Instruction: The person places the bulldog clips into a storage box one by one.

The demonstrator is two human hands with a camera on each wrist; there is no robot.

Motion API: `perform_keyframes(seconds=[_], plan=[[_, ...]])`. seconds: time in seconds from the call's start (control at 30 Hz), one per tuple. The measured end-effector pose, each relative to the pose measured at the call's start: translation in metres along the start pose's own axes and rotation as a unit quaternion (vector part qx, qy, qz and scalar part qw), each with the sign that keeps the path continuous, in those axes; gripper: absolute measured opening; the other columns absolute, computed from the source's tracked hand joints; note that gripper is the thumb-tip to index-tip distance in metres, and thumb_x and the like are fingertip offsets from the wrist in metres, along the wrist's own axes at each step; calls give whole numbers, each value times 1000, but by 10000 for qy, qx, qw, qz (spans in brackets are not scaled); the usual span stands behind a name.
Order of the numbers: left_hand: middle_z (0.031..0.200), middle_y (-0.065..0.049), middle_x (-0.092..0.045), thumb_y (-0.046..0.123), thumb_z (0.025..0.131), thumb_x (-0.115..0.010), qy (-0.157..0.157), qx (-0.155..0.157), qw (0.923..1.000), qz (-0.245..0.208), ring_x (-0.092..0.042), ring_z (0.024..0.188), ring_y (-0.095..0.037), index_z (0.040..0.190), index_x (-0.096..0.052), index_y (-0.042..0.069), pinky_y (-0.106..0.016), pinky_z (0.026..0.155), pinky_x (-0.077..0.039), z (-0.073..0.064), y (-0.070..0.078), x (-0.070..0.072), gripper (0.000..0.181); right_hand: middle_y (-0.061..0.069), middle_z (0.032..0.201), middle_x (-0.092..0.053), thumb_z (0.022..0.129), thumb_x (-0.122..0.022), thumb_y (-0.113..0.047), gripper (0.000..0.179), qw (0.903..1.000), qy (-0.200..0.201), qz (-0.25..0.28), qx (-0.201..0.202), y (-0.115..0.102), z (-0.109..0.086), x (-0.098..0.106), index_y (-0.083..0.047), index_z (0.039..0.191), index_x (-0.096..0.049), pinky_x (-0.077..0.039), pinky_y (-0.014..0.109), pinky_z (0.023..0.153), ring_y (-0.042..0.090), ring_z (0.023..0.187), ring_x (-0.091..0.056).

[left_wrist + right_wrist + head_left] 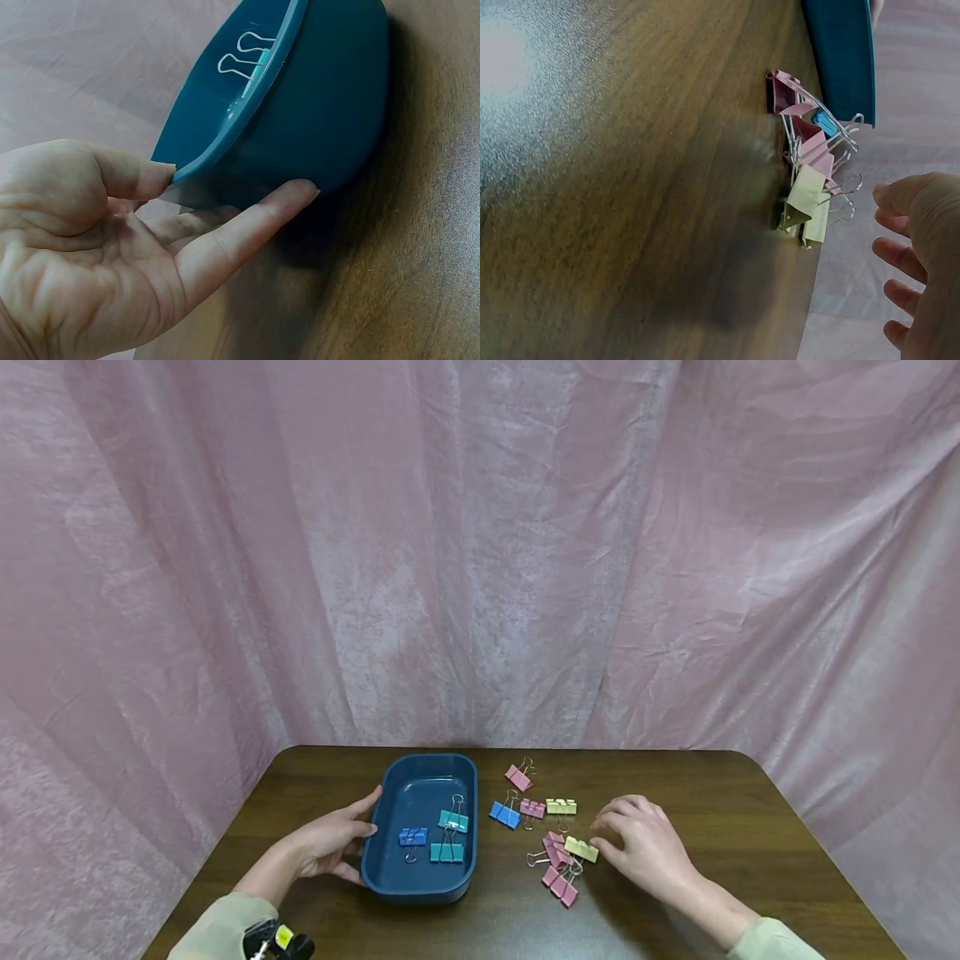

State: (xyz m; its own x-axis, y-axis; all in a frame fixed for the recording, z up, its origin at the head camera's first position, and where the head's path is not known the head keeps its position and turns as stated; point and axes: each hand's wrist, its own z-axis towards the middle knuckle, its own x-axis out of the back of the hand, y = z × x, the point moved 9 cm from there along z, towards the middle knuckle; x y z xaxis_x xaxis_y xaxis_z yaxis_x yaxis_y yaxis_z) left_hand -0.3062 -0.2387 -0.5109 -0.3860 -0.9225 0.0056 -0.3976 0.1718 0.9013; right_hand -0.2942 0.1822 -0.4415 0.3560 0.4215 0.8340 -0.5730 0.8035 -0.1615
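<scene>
My left hand [330,843] holds the left side of a dark blue rectangular container [370,860], with the thumb [150,178] at its rim and a long finger [255,225] along the outer wall. Inside lie a blue binder clip [412,837] and two teal binder clips [447,852], their wire handles turned out. My right hand [641,843], its fingers loosely bent and holding nothing, hovers just right of a yellow binder clip [581,849]. That clip rests against a small heap of pink binder clips [560,887]; in the right wrist view the fingertips are apart from it.
Behind the heap lie another yellow binder clip [561,807], a pink one [532,809], a blue one [505,814] and, farther back, one more pink clip [518,777]. The brown wooden table [675,777] ends at a pink curtain [480,610].
</scene>
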Motion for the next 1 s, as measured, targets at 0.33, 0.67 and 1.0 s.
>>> perform_keyframes(seconds=[0.33,0.67,1.0], plan=[[149,-40,-33,9,108,-40,73,21,10000,-11,-60,117,-49,166,-1,24,-64,74,-58,0,0,1,72,-7,99,-70,74,-90,-24,19,9998,53,-1,173,-3,-2,-6,-23,88,-77,-47,50,91,24,105,-60],[148,-39,-35,9,108,-40,55,32,10000,34,-61,115,-47,166,0,22,-62,74,-58,-2,2,-1,72,-8,98,-69,74,-90,-22,18,9998,79,9,203,-5,-2,-9,-23,87,-77,-47,51,90,24,105,-60],[147,-39,-37,9,108,-41,136,69,9999,32,-62,114,-47,166,-2,23,-62,74,-58,-2,1,0,72,-5,95,-71,72,-90,-18,17,9992,214,86,325,-8,0,-10,-23,80,-76,-48,51,87,25,102,-60]])
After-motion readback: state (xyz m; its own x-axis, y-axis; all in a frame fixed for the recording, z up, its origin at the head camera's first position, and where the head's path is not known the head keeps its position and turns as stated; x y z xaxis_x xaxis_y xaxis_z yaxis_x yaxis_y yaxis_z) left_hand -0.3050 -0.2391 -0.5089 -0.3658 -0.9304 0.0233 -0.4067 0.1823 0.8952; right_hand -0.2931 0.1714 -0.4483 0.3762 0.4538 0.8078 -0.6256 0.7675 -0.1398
